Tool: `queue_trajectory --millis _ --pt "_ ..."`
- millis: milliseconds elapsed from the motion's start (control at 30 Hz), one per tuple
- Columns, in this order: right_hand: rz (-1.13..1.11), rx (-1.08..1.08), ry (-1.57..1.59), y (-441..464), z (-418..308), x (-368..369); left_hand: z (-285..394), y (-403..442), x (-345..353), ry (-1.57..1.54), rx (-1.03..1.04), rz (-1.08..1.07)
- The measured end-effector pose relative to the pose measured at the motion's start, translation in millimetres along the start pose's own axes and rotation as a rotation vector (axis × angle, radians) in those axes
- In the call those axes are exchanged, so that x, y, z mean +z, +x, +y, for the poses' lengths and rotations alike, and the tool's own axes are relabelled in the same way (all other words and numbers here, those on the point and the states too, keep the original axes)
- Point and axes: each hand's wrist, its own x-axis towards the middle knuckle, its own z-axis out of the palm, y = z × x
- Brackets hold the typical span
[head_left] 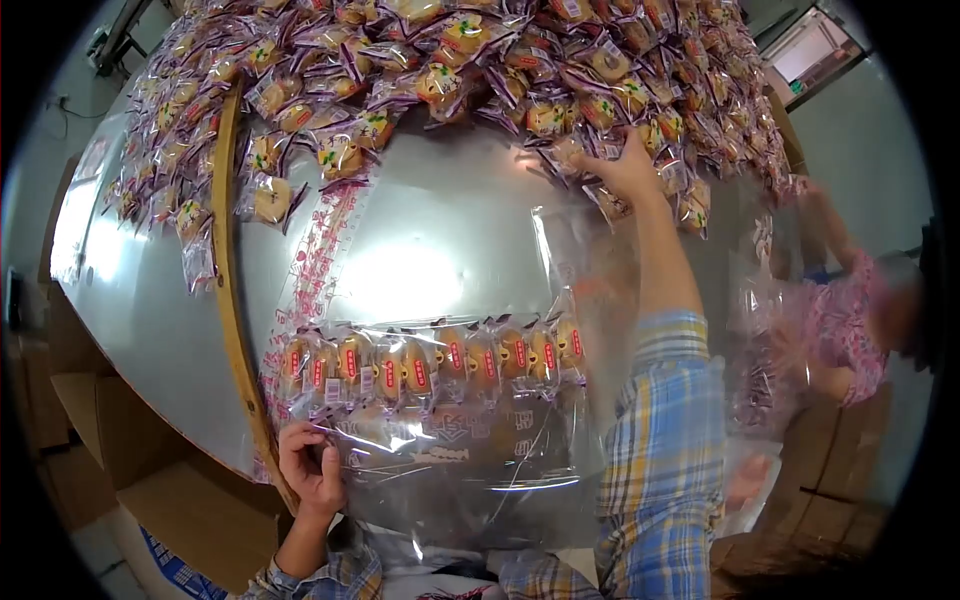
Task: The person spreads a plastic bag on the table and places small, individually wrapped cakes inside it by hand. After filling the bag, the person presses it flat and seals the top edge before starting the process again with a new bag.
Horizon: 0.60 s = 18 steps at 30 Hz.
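A clear printed plastic bag (450, 450) lies at the table's near edge, with a row of several wrapped snacks (415, 370) inside its far part. My left hand (312, 468) pinches the bag's near left side between thumb and fingers. My right hand (625, 172) reaches to the near edge of a large heap of wrapped snacks (465, 40), its thumb and fingers spread around one or more packets; whether it grips them is unclear.
A wooden strip (228, 250) runs along the left of the metal table (130, 270). Cardboard boxes (200, 510) stand below at the left. At the right, a co-worker in a pink patterned sleeve (840, 330) handles another clear bag (760, 350).
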Motion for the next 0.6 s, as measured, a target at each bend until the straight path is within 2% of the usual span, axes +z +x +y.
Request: queue_trajectory --millis 100,133,200,300,400,433,500,600 --pt "-0.058 -0.067 0.232 13.9 17.7 1.1 0.8 2.0 -0.2 0.022 0.011 -0.010" --pt "-0.117 -0.041 0.172 17.4 20.9 -3.1 0.4 0.1 -2.4 0.035 0.005 -0.002" --pt "-0.088 -0.094 0.037 19.0 22.2 -2.9 -2.6 -0.9 -1.1 0.046 -0.003 0.009" --pt "-0.143 -0.128 -0.403 -3.8 -19.0 -29.9 -1.3 -0.1 -2.3 0.102 0.019 0.014" --pt "-0.268 -0.188 -0.446 -1.1 -27.4 -43.1 4.0 2.1 0.6 0.137 0.024 0.016" --pt "-0.214 -0.259 -0.461 -5.7 -32.4 -45.1 4.7 2.6 1.6 0.139 0.020 0.013" --pt "-0.311 -0.356 -0.380 -9.9 -49.9 -47.1 5.8 2.6 0.6 0.153 0.014 0.011" --pt "-0.371 -0.479 -0.353 -11.2 -56.5 -25.6 5.8 2.0 0.1 0.184 0.007 0.006"
